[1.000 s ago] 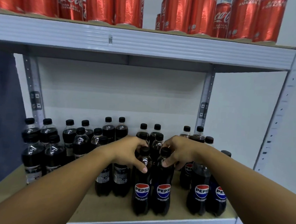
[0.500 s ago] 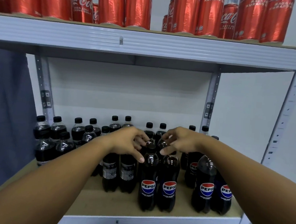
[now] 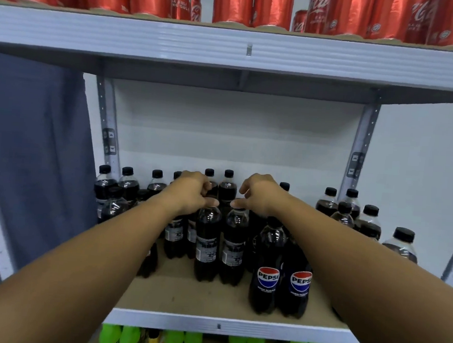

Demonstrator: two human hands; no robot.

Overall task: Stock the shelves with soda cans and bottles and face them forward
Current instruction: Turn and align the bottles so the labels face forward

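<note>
- Pepsi bottles stood on the middle shelf (image 3: 217, 324), upright, black caps on.
- 2 of them sat mid-shelf, touching side by side: left bottle (image 3: 206, 246) and right bottle (image 3: 234, 249). Both showed barcode/text sides of their labels, logos not visible.
- Left hand (image 3: 191, 193) was on the left bottle's cap, fingers curled round it, thumb tip at the cap's front.
- Right hand (image 3: 258, 195) was on the right bottle's cap, thumb tip at the cap's front, fingers curled over the top; index finger partly raised.
- Just right of that pair, 2 front bottles (image 3: 268, 270) stood nearer the shelf edge with Pepsi logos facing forward.
- More bottles (image 3: 127, 188) stood in rows on the left and at the back, another group (image 3: 351, 215) at the right by the upright; most labels there too dark or hidden to read.
- Upper shelf held red Coca-Cola cans (image 3: 272, 5), some logos forward, some turned away.
- Below the shelf edge, green bottle tops (image 3: 130, 337) showed in a row.
- Blue-grey curtain (image 3: 28, 157) hung left of the rack.
</note>
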